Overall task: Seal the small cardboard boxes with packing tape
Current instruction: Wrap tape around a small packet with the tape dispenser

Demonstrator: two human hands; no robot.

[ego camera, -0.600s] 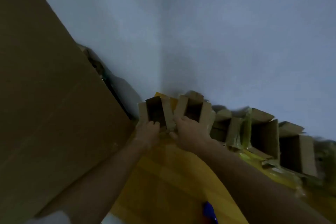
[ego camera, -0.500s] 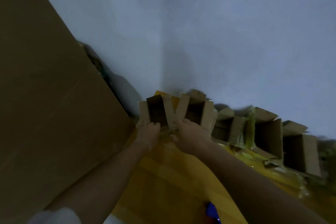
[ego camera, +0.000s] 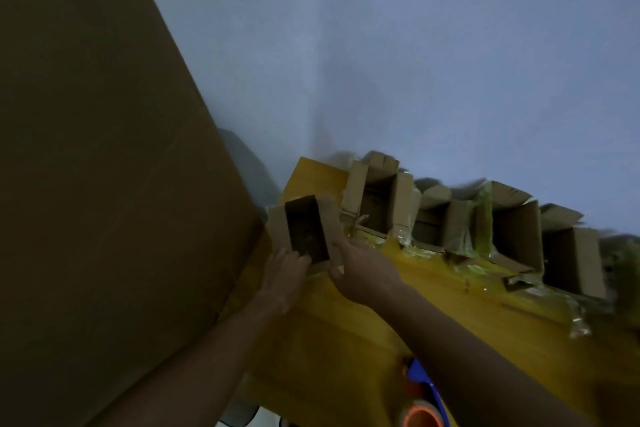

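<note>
A: Box point(ego camera: 306, 234) at the left end now sits apart from the row; half a second ago it touched its neighbour point(ego camera: 377, 204) against the wall. We've drawn it toward us on the yellow table point(ego camera: 363, 340).

B: Ready for closing, we'd judge. Hands?

A: Our left hand point(ego camera: 284, 270) grips its near corner, our right hand point(ego camera: 360, 265) holds its right flap.

B: Count?

A: Five open boxes, none sealed. One tape dispenser point(ego camera: 420, 402) at the bottom edge.

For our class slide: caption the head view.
Both hands hold an open box beside a row of boxes.
</note>
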